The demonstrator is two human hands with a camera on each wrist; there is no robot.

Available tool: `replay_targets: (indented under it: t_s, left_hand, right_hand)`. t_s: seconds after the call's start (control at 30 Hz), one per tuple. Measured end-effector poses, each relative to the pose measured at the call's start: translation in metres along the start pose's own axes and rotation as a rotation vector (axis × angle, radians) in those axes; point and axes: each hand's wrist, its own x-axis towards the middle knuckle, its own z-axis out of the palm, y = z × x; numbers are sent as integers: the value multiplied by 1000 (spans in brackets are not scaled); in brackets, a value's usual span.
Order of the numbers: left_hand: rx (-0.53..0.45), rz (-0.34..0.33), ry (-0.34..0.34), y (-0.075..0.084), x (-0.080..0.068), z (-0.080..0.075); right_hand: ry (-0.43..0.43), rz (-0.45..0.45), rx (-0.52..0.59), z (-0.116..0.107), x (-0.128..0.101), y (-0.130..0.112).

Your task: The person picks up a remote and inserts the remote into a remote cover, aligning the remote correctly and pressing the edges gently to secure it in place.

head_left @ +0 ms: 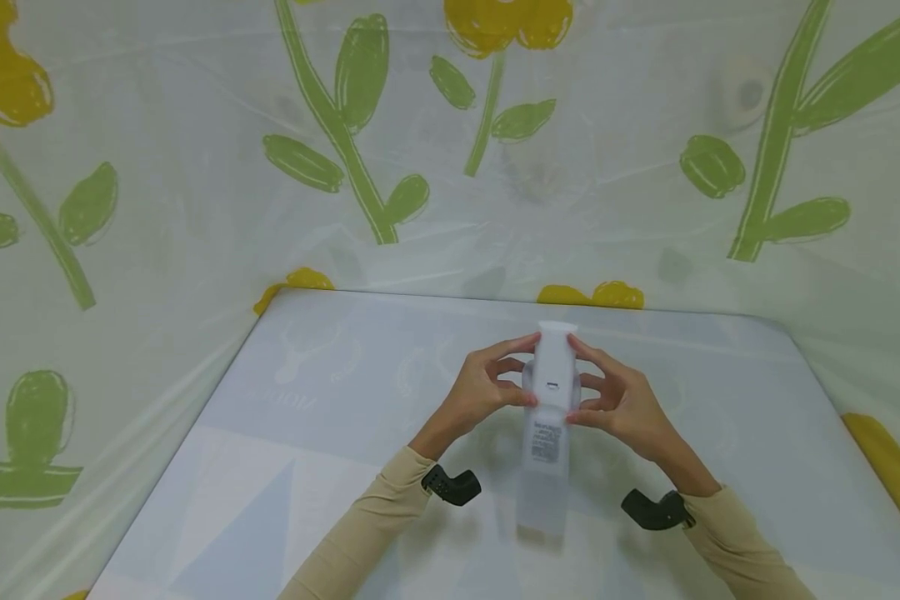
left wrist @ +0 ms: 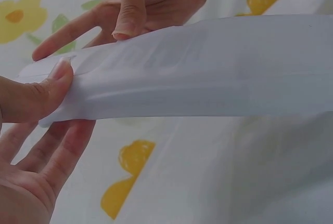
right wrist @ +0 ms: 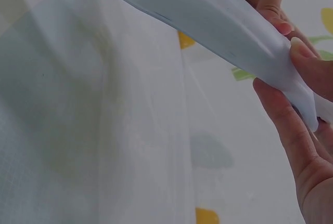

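Note:
Both hands hold up a long, slim white object (head_left: 553,367) above the table. It has a flared top end, a small dark slot and a block of grey print; its lower length looks paler and translucent. My left hand (head_left: 483,385) grips the upper part from the left, thumb on the near face. From the other side my right hand (head_left: 621,406) grips the same part, fingertips at its edge. In the left wrist view the smooth, sleeve-like side of the white object (left wrist: 208,70) runs off to the right. What kind of object it is, I cannot tell.
A pale tabletop (head_left: 330,375) with faint grey and blue shapes lies beneath the hands. Behind and around it hangs a light curtain (head_left: 607,192) with green leaves and yellow flowers. Black wrist cameras (head_left: 453,486) sit at both sleeve cuffs.

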Motion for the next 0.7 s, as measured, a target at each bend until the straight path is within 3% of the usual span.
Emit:
replay_targets:
  t_s: [0.4, 0.7]
  left_hand:
    - [4, 5, 2, 5, 3, 3]
    - [-5, -33, 4, 7, 4, 5]
  right_hand:
    - [17, 20, 19, -3, 0, -4]
    - [28, 16, 25, -5, -3, -5]
